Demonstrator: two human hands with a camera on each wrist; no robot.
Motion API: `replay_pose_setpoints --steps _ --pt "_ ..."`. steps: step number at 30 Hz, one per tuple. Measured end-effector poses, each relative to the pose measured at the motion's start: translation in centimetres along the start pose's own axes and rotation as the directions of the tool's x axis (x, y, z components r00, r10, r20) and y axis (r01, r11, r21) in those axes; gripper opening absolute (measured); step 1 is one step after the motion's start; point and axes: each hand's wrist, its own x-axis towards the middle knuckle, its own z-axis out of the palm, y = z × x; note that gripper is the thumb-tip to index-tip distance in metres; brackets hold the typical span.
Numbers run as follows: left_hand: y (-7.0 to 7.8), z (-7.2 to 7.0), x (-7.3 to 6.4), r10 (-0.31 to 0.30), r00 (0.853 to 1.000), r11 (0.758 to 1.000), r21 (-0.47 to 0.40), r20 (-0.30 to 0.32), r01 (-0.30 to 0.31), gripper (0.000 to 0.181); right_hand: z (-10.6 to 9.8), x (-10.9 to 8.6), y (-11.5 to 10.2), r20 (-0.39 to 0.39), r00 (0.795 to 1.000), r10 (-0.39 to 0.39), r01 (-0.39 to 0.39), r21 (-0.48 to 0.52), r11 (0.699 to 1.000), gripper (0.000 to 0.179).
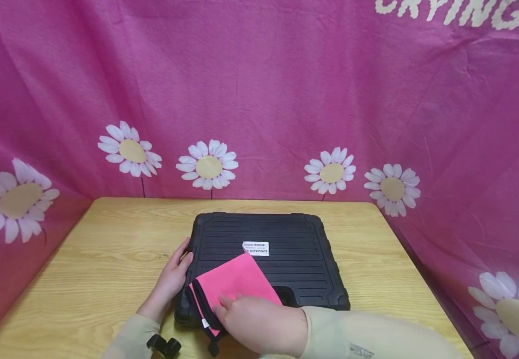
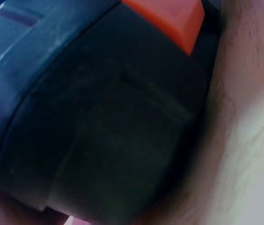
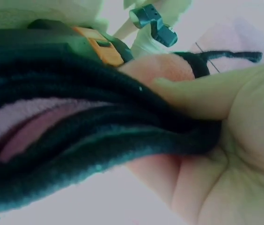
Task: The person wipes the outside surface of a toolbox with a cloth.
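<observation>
A black ribbed plastic case [image 1: 295, 229] lies flat on the wooden table, a white label [image 1: 259, 248] on its lid. At the case's left side, my left hand [image 1: 171, 276] grips the edge with the thumb near the lid. The left wrist view looks closely at the case's dark side wall and an orange latch [image 2: 179, 18]. Over the front left of the lid, my right hand [image 1: 263, 319] holds a folded pink cloth [image 1: 239, 274] with black edging. Thumb and fingers pinch its layered black hem [image 3: 136, 133] in the right wrist view.
The wooden table [image 1: 120, 249] extends left and right of the case. A pink curtain [image 1: 268, 99] with daisies hangs behind and along both sides. A small black clamp-like piece [image 1: 164, 345] sits at the left forearm.
</observation>
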Motion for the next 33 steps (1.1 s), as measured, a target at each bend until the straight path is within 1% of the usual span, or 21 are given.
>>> replay_pose_setpoints --steps 2,5,10,13,16,19,21,26,29,33 --pt "0.0 0.0 0.0 0.004 1.0 1.0 -0.001 0.005 -0.004 0.057 -0.1 -0.1 0.1 0.014 1.0 -0.007 0.007 0.011 1.0 0.039" --pt "0.0 -0.1 0.1 0.004 1.0 1.0 -0.003 0.014 -0.004 0.057 -0.3 -0.1 0.4 0.047 0.999 -0.005 0.002 0.066 0.998 0.04" --pt "0.1 -0.1 0.0 -0.016 1.0 1.0 -0.015 0.018 0.016 0.058 -0.3 0.1 0.8 0.081 0.997 0.014 -0.027 0.163 0.986 0.042" --pt "0.2 0.0 -0.1 -0.023 1.0 0.999 -0.034 0.014 0.024 0.058 -0.3 0.1 0.9 0.075 0.997 0.025 -0.037 0.172 0.984 0.042" --pt "0.2 0.1 -0.1 -0.016 1.0 0.998 -0.053 0.01 0.017 0.057 -0.2 0.1 1.2 0.058 0.998 0.027 -0.037 0.177 0.984 0.041" --pt "0.1 0.1 -0.1 0.006 1.0 0.998 -0.07 0.016 -0.005 0.057 -0.2 0.2 1.8 0.035 0.999 0.021 -0.027 0.189 0.982 0.038" --pt "0.0 0.1 0.0 0.023 0.999 0.996 -0.082 0.025 -0.021 0.057 -0.1 0.3 2.1 0.011 1.0 0.018 -0.019 0.172 0.985 0.037" --pt "-0.1 -0.1 0.1 0.013 1.0 1.0 -0.014 0.013 -0.012 0.057 0.3 0.5 2.8 -0.044 0.999 0.022 -0.015 0.145 0.989 0.034" --pt "-0.1 -0.1 0.1 0.014 1.0 0.999 0.03 0.005 -0.015 0.057 0.4 0.7 3.2 -0.058 0.998 0.029 -0.019 0.179 0.984 0.031" --pt "-0.1 -0.1 0.2 0.033 0.999 0.998 0.044 0.007 -0.034 0.057 0.5 1.4 4.0 -0.056 0.997 0.047 -0.032 0.244 0.969 0.028"
